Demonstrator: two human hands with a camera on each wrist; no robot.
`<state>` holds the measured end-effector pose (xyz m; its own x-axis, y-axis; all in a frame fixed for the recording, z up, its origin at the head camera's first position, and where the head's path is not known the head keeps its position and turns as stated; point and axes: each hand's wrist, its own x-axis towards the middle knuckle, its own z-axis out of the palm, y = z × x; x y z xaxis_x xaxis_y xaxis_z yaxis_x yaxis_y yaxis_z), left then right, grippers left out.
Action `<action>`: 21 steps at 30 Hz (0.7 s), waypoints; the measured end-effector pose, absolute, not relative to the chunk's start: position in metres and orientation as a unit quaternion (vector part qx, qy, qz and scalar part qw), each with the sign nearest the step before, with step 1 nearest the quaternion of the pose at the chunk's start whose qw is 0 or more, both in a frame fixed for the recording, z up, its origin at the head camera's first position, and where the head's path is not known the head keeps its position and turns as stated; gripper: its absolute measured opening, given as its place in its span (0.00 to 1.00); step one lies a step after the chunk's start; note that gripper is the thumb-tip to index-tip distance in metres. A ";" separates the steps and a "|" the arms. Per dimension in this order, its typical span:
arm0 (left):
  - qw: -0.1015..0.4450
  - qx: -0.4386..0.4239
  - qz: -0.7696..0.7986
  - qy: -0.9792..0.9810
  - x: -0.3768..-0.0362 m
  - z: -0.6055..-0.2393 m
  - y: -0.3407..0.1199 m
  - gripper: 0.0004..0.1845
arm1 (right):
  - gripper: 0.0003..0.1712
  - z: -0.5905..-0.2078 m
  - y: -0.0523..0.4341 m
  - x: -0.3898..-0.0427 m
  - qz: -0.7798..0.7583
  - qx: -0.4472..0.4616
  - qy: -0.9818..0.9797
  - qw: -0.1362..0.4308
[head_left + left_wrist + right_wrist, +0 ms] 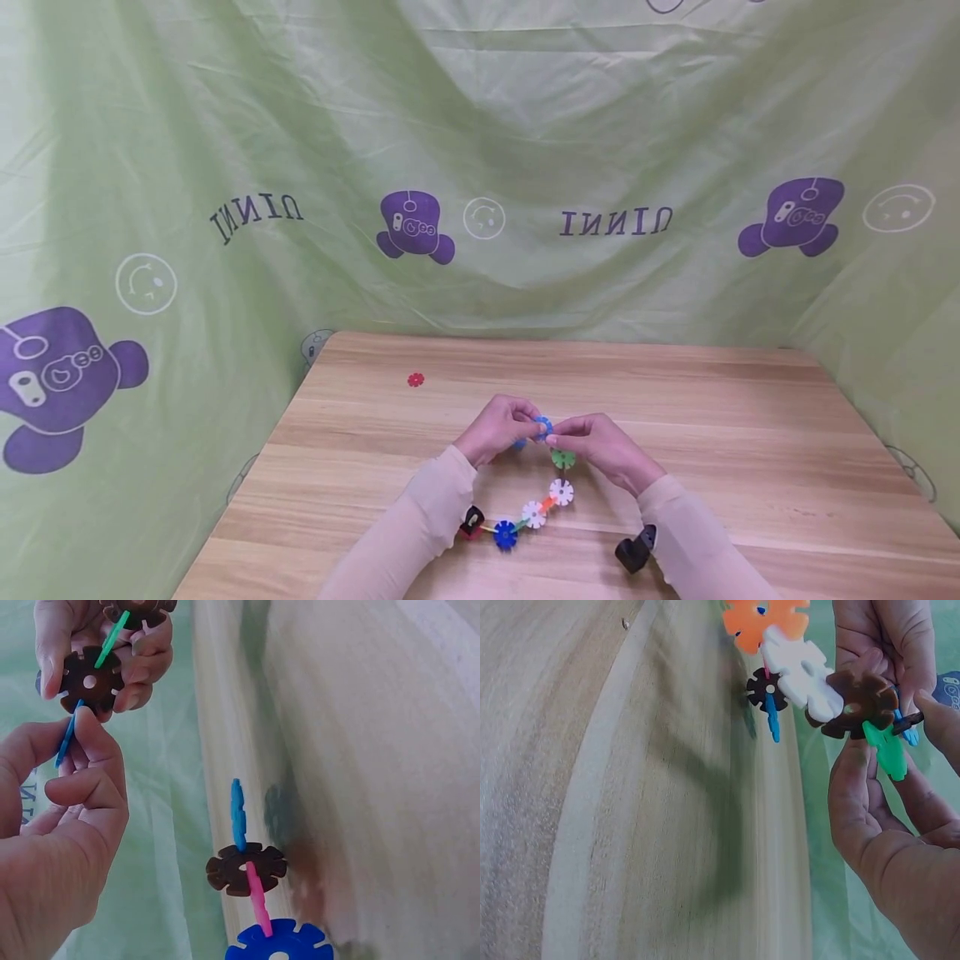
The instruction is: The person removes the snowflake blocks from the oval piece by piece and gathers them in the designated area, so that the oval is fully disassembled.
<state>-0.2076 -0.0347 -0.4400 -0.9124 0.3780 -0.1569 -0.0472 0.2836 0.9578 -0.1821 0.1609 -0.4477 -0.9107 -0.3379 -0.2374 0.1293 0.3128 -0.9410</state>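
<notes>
My left hand (501, 425) pinches a light blue snowflake disc (543, 427) between thumb and fingers, edge-on in the left wrist view. Facing it, my right hand (602, 451) holds a brown snowflake disc (91, 664), whose rim meets the blue one at my left fingertips. From the right hand a linked chain curves toward me: a green disc (563, 459), a white disc (561, 492), an orange disc (547, 503), another white disc and a dark blue disc (506, 535). The chain's other end, a blue disc (238, 815) slotted into a brown one, stands apart below the hands.
A single red snowflake disc (416, 380) lies toward the back left of the wooden table (712, 400). Green printed cloth (510, 283) hangs behind and on both sides. Black wrist cameras (636, 550) sit under both sleeves, the left one overlapping the chain.
</notes>
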 end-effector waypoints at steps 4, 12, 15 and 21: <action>0.180 0.101 0.594 0.777 -0.207 -0.440 -0.036 0.06 | 0.24 -0.446 0.159 -0.182 -0.580 -0.058 0.787 0.199; 0.176 0.098 0.596 0.777 -0.210 -0.439 -0.038 0.06 | 0.26 -0.444 0.155 -0.185 -0.584 -0.039 0.787 0.197; 0.175 0.095 0.596 0.778 -0.210 -0.440 -0.038 0.07 | 0.26 -0.444 0.155 -0.185 -0.584 -0.037 0.786 0.197; 0.165 0.089 0.590 0.785 -0.209 -0.440 -0.037 0.05 | 0.26 -0.444 0.153 -0.184 -0.586 -0.035 0.786 0.195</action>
